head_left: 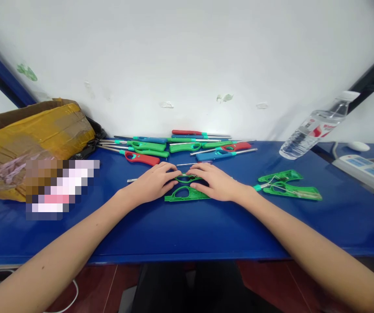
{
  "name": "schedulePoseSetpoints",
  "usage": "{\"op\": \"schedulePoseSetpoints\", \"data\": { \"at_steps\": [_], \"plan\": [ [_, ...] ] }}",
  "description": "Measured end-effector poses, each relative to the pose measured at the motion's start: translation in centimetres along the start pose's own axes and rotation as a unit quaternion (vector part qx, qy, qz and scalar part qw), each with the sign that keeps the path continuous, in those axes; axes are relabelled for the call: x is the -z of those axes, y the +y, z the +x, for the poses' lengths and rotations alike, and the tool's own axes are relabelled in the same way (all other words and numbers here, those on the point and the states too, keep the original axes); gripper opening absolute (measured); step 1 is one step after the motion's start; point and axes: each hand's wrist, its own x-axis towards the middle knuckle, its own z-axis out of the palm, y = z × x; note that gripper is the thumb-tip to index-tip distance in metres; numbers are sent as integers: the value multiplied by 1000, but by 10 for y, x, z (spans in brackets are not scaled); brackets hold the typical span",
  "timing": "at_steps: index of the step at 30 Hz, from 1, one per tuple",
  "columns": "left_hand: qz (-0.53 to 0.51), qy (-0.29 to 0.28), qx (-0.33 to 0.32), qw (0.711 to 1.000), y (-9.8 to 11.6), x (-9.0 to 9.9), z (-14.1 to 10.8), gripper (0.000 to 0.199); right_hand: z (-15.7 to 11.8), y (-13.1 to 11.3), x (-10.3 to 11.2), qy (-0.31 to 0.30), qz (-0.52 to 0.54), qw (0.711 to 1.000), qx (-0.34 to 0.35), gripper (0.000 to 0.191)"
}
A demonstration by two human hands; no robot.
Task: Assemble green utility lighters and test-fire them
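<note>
Between my hands is an opened green utility lighter half (184, 178) with small parts in it. My left hand (156, 181) has its fingers bent and its thumb and fingertips closed at the lighter half's left side. From the right, my right hand (213, 180) curls over the same piece and partly hides it. Just below lies an empty-looking green lighter shell half (182, 194) with a trigger loop, close to my right thumb. A metal lighter tube (131, 180) sticks out left of my left hand. Behind my fingertips lies a thin metal rod (187, 164).
Several red, green and blue utility lighters (151, 145) lie along the wall. On the right rests an opened green lighter (291, 189). A water bottle (314, 128), a power strip (369, 169) and a taped box (33, 143) stand on the blue table (187, 234).
</note>
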Motion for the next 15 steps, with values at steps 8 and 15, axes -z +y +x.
{"op": "schedulePoseSetpoints", "data": {
  "at_steps": [8,15],
  "plan": [
    [19,2,-11,1000,-1,-2,1,29,1,-1,-1,-1,-11,1000,5,40],
    [15,7,-6,1000,2,-1,1,30,4,-3,-5,3,-7,1000,-15,44]
  ]
}}
